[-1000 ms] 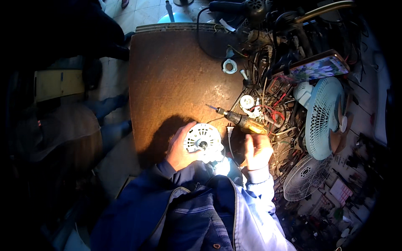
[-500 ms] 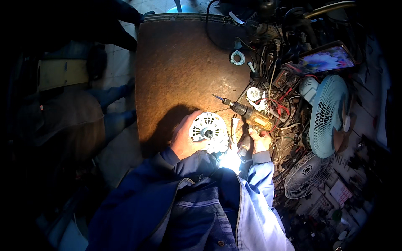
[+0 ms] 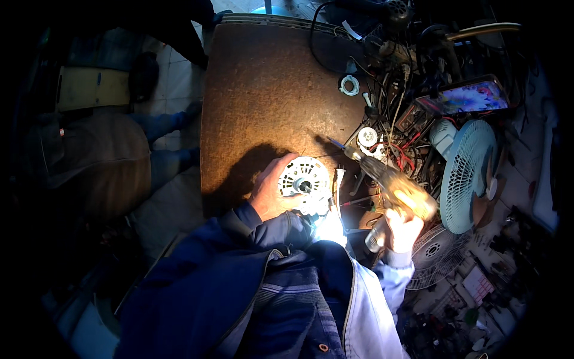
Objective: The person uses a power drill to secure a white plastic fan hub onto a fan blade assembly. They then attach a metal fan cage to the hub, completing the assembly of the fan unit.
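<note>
My left hand (image 3: 268, 192) is wrapped round the left side of a white fan motor housing (image 3: 304, 176), with its slotted round face and central shaft turned up. A white power cord with a plug (image 3: 340, 176) hangs close to the housing's right side. In my right hand (image 3: 403, 229) is a yellow and black power drill (image 3: 394, 185), gripped by its handle and slightly blurred. Its long driver bit points up and left, over the table's right part and apart from the motor housing. Bright light washes out the area just below the housing.
The brown wooden table (image 3: 269, 78) spreads ahead, with a pale ring (image 3: 349, 85) near its right side. Tangled wires, a lit phone (image 3: 469, 97), a light-blue fan (image 3: 469, 176) and a wire fan grille (image 3: 439, 251) crowd the right. A person's legs (image 3: 167, 125) show at left.
My right hand has closed on the drill and lifted it from the clutter, moving it right and toward me. The motor housing stays in my left hand; the whole view has shifted slightly.
</note>
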`<act>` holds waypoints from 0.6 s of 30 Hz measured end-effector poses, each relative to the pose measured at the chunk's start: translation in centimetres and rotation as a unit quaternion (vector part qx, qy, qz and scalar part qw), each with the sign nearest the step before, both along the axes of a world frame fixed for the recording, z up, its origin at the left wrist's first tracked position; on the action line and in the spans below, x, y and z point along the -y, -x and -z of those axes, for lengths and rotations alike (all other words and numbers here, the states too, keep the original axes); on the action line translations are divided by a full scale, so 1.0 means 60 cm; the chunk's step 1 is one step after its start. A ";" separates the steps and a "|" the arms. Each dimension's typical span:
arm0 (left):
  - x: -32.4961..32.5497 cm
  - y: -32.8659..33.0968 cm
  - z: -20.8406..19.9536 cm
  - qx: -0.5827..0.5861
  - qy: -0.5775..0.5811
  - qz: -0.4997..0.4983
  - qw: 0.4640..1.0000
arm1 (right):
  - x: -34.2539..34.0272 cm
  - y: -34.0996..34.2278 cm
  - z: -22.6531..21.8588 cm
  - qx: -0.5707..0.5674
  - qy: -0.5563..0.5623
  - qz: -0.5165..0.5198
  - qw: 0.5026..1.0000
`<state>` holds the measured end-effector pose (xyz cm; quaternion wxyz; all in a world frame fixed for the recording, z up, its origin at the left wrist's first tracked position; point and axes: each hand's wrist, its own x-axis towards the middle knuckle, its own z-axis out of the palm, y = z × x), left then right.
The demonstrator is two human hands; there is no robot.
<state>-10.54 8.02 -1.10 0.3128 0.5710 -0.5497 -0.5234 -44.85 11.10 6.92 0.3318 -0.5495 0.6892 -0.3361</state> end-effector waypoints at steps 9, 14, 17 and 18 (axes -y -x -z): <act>0.001 0.002 0.005 -0.012 -0.013 0.008 1.000 | 0.009 -0.068 -0.220 0.018 -0.131 -0.114 0.985; -0.003 -0.006 0.008 -0.023 0.026 0.006 0.999 | 0.067 -0.132 -0.284 -0.023 -0.219 -0.174 0.960; -0.001 -0.015 0.021 -0.067 0.064 0.010 0.996 | 0.088 -0.144 -0.294 -0.030 -0.262 -0.208 0.942; 0.001 -0.014 0.021 -0.060 0.055 0.016 0.997 | 0.087 -0.124 -0.284 -0.023 -0.272 -0.243 0.931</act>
